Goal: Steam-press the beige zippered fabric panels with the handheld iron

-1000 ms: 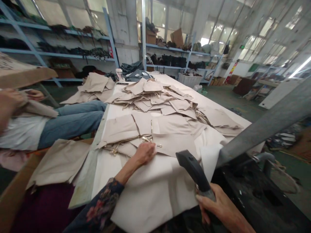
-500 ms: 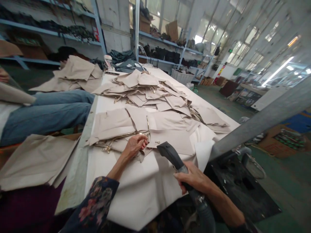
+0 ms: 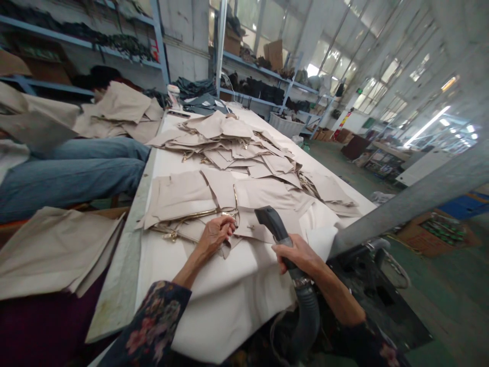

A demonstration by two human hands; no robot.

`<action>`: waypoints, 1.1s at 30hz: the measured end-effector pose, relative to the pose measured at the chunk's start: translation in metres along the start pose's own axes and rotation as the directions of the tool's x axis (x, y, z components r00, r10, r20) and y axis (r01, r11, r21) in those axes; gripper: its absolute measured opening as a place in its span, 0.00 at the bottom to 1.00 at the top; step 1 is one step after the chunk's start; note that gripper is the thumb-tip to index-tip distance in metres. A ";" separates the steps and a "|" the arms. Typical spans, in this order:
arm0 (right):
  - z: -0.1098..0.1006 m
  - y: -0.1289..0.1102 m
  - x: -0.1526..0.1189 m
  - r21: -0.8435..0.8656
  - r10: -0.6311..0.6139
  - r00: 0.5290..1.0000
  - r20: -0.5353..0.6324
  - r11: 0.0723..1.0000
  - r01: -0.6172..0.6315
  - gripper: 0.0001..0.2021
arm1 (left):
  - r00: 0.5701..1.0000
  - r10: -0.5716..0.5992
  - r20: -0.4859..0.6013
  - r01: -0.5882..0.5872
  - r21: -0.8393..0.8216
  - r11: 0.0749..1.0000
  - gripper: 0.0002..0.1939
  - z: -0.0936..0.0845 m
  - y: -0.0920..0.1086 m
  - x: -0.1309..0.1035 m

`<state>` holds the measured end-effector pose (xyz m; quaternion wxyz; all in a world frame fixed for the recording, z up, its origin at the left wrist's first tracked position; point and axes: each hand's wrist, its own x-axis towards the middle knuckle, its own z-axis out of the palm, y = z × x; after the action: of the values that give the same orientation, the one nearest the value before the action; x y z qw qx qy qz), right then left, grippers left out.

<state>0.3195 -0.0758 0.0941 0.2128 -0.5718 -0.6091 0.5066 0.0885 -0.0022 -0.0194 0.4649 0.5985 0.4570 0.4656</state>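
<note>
My right hand (image 3: 300, 253) is wrapped round the dark grey handle of a vacuum-style nozzle (image 3: 273, 223), whose ribbed hose (image 3: 307, 311) runs down off the table's front. The nozzle head hovers over a flat beige piece (image 3: 282, 221) with a small metal fitting. My left hand (image 3: 217, 234) is closed, fingers curled together at the gold zip (image 3: 200, 213) of a beige fabric piece (image 3: 179, 193). What lies inside those fingers is hidden. A gold zip pull (image 3: 170, 236) hangs just left of this hand.
A big heap of beige pieces (image 3: 229, 135) covers the far middle of the white-covered table (image 3: 214, 311). At the left sits a person in jeans (image 3: 87, 168), beside stacked beige pieces (image 3: 57, 244). A slanted grey post (image 3: 405, 191) stands at the right.
My right hand and the nozzle have moved up and away from me, with more hose showing. The left hand stays by the zip. At left, the person's beige piece has been raised.
</note>
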 end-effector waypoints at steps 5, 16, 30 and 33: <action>-0.002 0.008 -0.016 0.069 0.050 0.995 0.089 0.996 -0.056 0.11 | 1.000 -0.016 -0.008 0.016 0.011 1.000 0.12 0.000 -0.003 0.001; -0.004 0.016 -0.003 0.091 0.010 1.000 0.028 0.996 -0.012 0.11 | 0.998 -0.059 -0.022 0.059 0.042 0.997 0.12 0.001 0.006 -0.003; -0.030 0.039 -0.025 0.223 0.037 0.998 0.046 0.974 -0.046 0.11 | 0.985 0.168 -0.033 -0.090 0.735 0.672 0.08 0.024 0.018 0.062; -0.031 0.040 -0.024 0.231 0.034 0.998 0.056 0.972 -0.046 0.10 | 0.977 0.212 -0.026 -0.140 0.672 0.727 0.07 0.024 0.015 0.056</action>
<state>0.3715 -0.0929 0.0795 0.2523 -0.5419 -0.5392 0.5932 0.1221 0.0477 -0.0008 0.1505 0.7412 0.5568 0.3434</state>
